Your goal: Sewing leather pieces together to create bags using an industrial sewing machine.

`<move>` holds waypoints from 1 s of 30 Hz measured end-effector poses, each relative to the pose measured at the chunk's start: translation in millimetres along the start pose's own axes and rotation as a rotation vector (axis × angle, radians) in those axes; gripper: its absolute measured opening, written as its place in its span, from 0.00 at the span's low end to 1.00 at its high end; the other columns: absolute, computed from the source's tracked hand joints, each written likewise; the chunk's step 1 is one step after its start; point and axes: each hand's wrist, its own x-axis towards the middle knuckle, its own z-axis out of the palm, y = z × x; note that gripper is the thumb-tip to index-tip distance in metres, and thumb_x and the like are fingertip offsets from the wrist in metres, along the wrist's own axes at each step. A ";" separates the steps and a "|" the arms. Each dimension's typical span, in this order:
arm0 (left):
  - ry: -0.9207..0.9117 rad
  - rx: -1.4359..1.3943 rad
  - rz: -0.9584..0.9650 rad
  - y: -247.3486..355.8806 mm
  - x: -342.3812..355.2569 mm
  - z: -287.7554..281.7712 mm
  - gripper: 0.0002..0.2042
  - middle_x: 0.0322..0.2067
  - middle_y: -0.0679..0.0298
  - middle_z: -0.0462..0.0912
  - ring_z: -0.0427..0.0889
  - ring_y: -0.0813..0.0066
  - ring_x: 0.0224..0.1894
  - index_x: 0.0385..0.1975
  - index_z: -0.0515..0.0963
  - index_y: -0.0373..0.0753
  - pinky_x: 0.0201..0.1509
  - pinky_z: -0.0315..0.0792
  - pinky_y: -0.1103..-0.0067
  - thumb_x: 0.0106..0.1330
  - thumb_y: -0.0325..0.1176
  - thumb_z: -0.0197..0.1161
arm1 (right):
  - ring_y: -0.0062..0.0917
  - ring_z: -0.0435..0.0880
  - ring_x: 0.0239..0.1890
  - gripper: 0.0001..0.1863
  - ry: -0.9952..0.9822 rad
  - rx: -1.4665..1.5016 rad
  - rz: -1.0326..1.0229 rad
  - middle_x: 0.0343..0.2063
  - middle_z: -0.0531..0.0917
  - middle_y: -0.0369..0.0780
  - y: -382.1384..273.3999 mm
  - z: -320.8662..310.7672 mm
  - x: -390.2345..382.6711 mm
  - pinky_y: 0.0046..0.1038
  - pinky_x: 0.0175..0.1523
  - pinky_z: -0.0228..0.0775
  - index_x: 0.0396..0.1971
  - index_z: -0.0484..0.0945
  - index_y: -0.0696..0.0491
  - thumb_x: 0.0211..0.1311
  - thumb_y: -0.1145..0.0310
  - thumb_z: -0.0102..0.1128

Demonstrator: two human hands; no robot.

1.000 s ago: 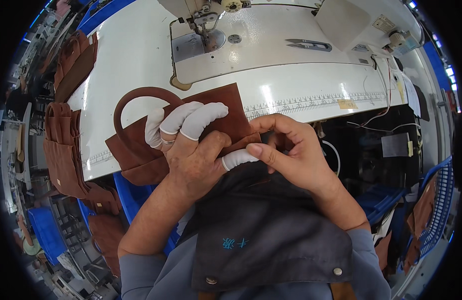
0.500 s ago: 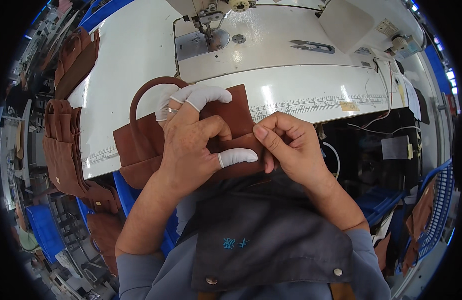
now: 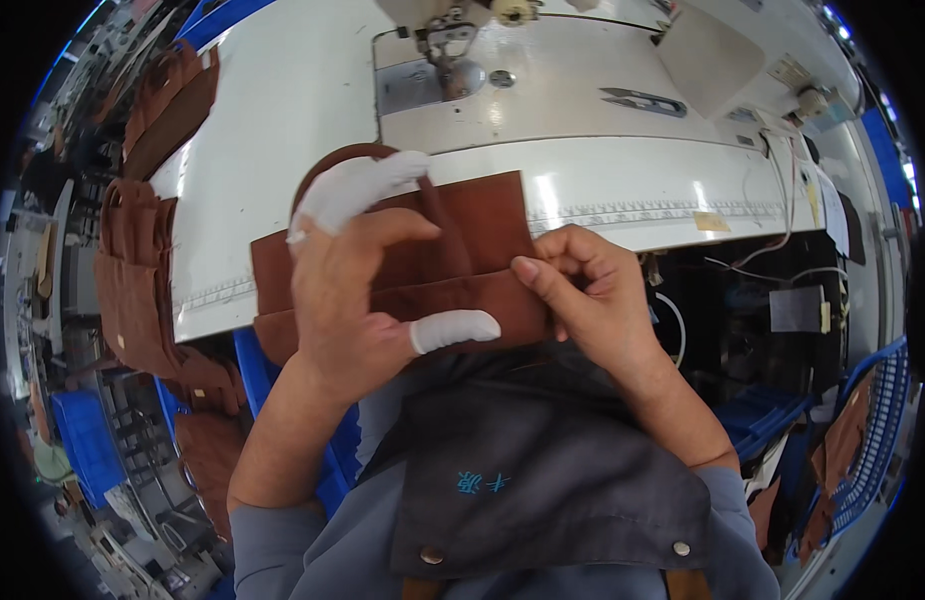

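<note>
Head view: the brown bag piece (image 3: 494, 215) is on the near side of the sewing machine (image 3: 552, 85), over the white worktop (image 3: 282, 110). Its lower strip (image 3: 482, 295) is pinched at the right end by the right hand (image 3: 602, 300); the left hand (image 3: 342, 300) has its grip spread over the piece, contact unclear. Doing this well likely means keeping that pinch firm and the edge even. Half a second ago the left index finger curled at the strip's edge; now it reaches away, blurred. Snips (image 3: 644, 101) lie on the machine's right side.
</note>
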 end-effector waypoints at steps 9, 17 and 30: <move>0.658 0.001 -0.656 -36.8 -128.7 -64.4 0.36 0.51 0.62 0.68 0.71 0.70 0.53 0.55 0.66 0.38 0.60 0.68 0.73 0.51 0.41 0.83 | 0.08 0.66 0.11 0.09 0.035 -0.079 -0.080 0.16 0.75 0.30 -0.9 3.8 -3.9 0.13 0.17 0.55 0.31 0.74 0.56 0.70 0.70 0.64; 0.555 -0.562 -1.088 -40.6 -164.1 -54.3 0.33 0.49 0.62 0.76 0.77 0.75 0.51 0.57 0.67 0.37 0.58 0.73 0.74 0.57 0.39 0.80 | 0.10 0.70 0.12 0.09 -0.255 -0.151 -0.214 0.16 0.76 0.32 -31.7 29.7 -12.5 0.15 0.18 0.61 0.29 0.73 0.58 0.65 0.78 0.66; 0.537 -0.459 -0.640 -66.2 -129.2 -309.4 0.19 0.50 0.66 0.85 0.84 0.78 0.48 0.57 0.77 0.37 0.55 0.79 0.78 0.64 0.24 0.66 | 0.16 0.78 0.15 0.11 -0.627 0.043 -0.260 0.19 0.80 0.35 -110.9 192.4 44.5 0.17 0.22 0.66 0.40 0.76 0.61 0.70 0.68 0.64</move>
